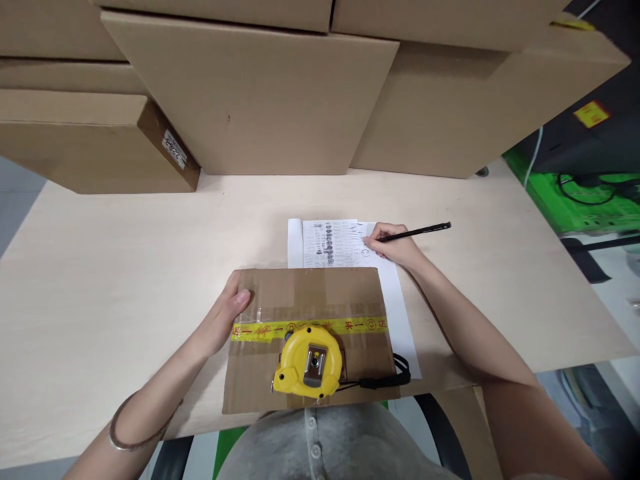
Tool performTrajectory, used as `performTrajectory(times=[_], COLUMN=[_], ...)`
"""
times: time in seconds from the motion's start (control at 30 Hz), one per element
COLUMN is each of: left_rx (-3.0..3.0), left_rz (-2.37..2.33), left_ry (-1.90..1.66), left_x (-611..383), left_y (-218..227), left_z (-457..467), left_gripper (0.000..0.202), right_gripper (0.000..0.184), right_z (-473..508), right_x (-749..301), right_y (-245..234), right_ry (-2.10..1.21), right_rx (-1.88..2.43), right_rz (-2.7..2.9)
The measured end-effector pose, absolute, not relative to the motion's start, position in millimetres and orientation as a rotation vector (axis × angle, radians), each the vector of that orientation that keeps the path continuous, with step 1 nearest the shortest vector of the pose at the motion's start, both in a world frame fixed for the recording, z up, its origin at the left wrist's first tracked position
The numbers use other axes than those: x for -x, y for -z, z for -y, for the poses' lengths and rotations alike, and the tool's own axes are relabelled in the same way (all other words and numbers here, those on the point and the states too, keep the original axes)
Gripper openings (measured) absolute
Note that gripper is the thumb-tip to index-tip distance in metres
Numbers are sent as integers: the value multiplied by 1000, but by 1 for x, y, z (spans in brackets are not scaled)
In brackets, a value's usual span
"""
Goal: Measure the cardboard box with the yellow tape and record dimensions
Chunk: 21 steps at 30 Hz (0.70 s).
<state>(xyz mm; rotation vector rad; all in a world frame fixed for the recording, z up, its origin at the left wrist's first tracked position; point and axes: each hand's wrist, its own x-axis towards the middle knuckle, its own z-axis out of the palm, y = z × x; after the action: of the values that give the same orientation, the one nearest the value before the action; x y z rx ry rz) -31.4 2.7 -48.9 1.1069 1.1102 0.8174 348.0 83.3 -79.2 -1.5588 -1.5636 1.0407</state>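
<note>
Close to my body lies a cardboard box [345, 293] with yellow printed tape across it. My left hand [231, 308] grips its left edge, thumb on top. A yellow tape measure [295, 360] with a metal clip rests on the box, its black wrist strap [385, 381] reaching over the right edge. Beyond the box, a white sheet of paper [400, 313] sticks out, partly covered by it. Printed and handwritten marks and a small smiley show on the paper. My right hand [397, 247] is closed round a black pencil-like writing tool [425, 231], its tip hidden by the fingers at the paper.
Large cardboard boxes [260, 100] stand along the back of the pale table [125, 267]. A flatter box [75, 150] with a white label sits at the back left. Off the right edge are a green crate [575, 207] and black cables.
</note>
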Motion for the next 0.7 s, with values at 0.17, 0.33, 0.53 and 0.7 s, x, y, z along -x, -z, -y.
performTrajectory(times=[0.17, 0.33, 0.53, 0.7], left_rx=[-1091, -1097, -1075, -1058], left_rz=[-1143, -1127, -1143, -1146], left_ry=[-812, -812, -813, -833], left_x=[31, 33, 33, 28], left_y=[49, 52, 52, 45], left_z=[-2, -2, -2, -1], left_gripper=[60, 55, 59, 56], right_gripper=[32, 31, 30, 29], right_z=[-83, -84, -85, -85], right_x=[-348, -348, -347, -348], right_y=[78, 79, 79, 77], right_ry=[-1030, -994, -991, -1015], right_rx=[1566, 1573, 1572, 1575], right_rz=[1556, 1542, 1553, 1568])
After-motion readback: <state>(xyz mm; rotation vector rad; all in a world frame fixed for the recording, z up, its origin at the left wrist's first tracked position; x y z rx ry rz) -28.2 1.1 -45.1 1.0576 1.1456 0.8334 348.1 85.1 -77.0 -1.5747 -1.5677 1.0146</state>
